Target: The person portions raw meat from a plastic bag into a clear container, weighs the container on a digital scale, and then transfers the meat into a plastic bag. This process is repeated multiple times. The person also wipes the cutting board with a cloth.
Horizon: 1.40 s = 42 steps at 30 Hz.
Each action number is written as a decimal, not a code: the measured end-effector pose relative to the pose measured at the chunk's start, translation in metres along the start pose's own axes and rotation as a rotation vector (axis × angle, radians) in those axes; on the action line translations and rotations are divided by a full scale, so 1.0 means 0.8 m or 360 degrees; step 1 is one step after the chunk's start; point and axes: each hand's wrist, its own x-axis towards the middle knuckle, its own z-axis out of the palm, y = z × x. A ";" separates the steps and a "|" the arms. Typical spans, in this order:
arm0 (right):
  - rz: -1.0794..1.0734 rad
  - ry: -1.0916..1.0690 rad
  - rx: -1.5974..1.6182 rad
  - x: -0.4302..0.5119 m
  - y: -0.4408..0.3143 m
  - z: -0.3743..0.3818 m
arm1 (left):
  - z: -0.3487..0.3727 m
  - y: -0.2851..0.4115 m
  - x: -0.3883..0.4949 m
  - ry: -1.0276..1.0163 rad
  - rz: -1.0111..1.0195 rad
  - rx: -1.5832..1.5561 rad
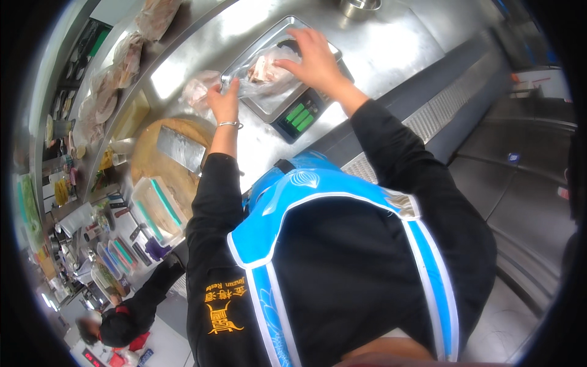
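A digital scale (300, 117) with lit green displays stands on the steel counter, a metal tray (262, 108) on top. In the tray lies a clear plastic bag (275, 88) holding pieces of pale raw meat (263, 69). My left hand (224, 103) pinches the bag's left edge beside the tray. Over the bag's right side is my right hand (316, 59), thumb and fingers spread, the thumb close to the meat; whether it touches is unclear. Another bag of meat (199, 89) rests on the counter left of the scale, near my left hand.
A cleaver (181, 149) lies on a round wooden chopping board (146, 137). Nearer is a clear plastic container (160, 211) with teal edges. Bagged meat (128, 59) lines the shelf, and a metal bowl (361, 7) stands behind the scale. Another person (124, 321) works at lower left.
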 end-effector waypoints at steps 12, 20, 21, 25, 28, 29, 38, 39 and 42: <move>0.0329 -0.0463 -0.0471 0.041 0.013 0.061 | 0.027 -0.013 0.041 -0.0114 -0.0171 0.0659; 0.0733 -0.0318 0.0785 0.057 0.012 0.025 | -0.053 0.021 0.004 -0.0724 -0.0294 -0.0006; 0.0890 -0.0302 0.1063 0.059 0.001 0.020 | -0.065 0.029 -0.010 -0.0719 -0.0239 -0.0086; 0.0674 -0.0402 0.1596 0.062 -0.069 -0.009 | -0.115 0.070 -0.058 -0.0263 0.0289 -0.0081; 0.0510 -0.0439 0.1663 0.053 -0.124 -0.021 | -0.163 0.096 -0.099 0.0152 0.0902 -0.0013; 0.0448 -0.0451 0.1689 0.049 -0.148 -0.011 | -0.188 0.097 -0.108 0.0321 0.1145 0.0019; 0.0003 -0.1089 0.1561 -0.019 -0.306 0.083 | -0.296 0.105 -0.166 -0.0139 0.0783 -0.0859; 0.0174 -0.1093 0.1699 -0.019 -0.313 0.092 | -0.300 0.101 -0.171 -0.0172 0.0806 -0.0915; 0.0542 -0.1097 0.1982 -0.018 -0.331 0.114 | -0.329 0.081 -0.194 -0.0141 0.0678 -0.0990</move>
